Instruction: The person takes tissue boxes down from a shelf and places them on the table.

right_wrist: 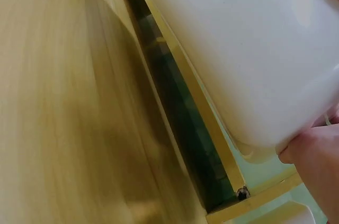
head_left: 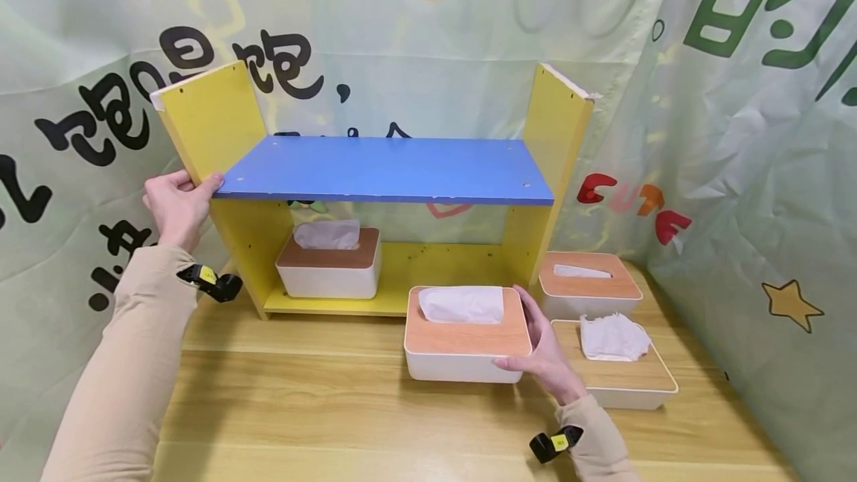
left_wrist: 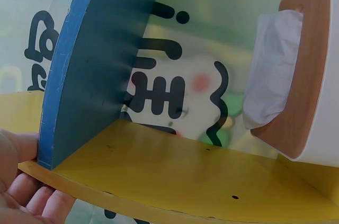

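Observation:
My left hand grips the yellow left side panel of a small shelf unit, its thumb at the end of the blue shelf board. In the left wrist view its fingers curl behind the panel's edge. My right hand holds a white tissue box with a wood-look lid by its right end, in front of the lower opening. In the right wrist view the box's smooth white underside faces the camera, raised off the table. A second tissue box stands inside, at the lower left.
Two more tissue boxes stand right of the unit, one box behind the other box. The wooden table spreads out in front. A printed cloth hangs behind and along both sides.

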Action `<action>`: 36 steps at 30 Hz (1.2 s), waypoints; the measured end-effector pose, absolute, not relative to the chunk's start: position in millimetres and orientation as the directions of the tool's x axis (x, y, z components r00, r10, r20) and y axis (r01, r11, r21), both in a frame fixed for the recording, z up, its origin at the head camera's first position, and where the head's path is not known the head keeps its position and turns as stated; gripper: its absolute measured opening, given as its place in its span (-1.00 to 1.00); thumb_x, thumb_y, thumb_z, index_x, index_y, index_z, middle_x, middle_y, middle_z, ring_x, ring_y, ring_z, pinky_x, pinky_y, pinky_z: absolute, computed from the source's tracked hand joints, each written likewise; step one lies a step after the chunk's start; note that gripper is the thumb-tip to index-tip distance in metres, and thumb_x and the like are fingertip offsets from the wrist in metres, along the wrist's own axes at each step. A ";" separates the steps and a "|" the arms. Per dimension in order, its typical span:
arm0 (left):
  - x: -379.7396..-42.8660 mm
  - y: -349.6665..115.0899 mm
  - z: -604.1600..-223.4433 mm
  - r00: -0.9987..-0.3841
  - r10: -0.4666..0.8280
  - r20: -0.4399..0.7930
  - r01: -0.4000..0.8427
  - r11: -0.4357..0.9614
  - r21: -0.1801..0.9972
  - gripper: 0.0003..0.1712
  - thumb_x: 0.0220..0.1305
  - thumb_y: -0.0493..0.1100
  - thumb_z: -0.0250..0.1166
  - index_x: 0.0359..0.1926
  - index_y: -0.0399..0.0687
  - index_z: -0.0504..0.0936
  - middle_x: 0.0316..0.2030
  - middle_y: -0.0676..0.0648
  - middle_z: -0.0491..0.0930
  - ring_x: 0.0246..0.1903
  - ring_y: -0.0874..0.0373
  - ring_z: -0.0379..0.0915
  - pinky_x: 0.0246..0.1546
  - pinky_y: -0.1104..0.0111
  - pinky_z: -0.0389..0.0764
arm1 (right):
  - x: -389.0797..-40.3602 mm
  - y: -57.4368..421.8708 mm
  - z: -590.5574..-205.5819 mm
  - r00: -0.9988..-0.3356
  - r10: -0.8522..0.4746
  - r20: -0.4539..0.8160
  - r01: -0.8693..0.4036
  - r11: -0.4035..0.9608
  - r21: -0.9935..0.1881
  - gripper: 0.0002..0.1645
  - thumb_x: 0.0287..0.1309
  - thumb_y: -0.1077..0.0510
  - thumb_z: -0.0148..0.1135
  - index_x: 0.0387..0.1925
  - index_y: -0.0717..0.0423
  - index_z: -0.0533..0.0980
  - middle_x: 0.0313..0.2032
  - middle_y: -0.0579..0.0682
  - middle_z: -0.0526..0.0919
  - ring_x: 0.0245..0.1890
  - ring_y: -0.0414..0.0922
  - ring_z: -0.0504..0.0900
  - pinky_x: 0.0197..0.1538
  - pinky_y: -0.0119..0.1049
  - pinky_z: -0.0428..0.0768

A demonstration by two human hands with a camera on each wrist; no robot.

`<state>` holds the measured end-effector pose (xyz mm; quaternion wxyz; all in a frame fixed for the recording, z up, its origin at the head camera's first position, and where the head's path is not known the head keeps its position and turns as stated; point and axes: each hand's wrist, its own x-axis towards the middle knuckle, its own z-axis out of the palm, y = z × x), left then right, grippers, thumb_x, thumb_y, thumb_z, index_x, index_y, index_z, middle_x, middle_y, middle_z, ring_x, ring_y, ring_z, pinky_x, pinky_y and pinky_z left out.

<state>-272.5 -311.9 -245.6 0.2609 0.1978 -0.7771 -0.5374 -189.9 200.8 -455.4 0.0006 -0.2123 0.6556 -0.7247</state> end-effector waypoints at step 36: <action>-272.7 -313.7 -245.4 -0.793 -0.583 0.178 0.008 0.282 0.959 -0.35 0.22 -0.05 0.42 0.29 -0.20 0.54 -0.68 0.53 0.57 -0.59 0.71 0.44 -0.25 0.76 0.50 | -180.0 204.4 -483.4 -0.880 -0.319 0.352 -0.300 -0.202 -0.932 0.37 -0.22 0.51 0.49 0.56 0.10 -0.08 0.34 -0.21 0.31 0.22 -0.37 0.46 0.20 -0.44 0.55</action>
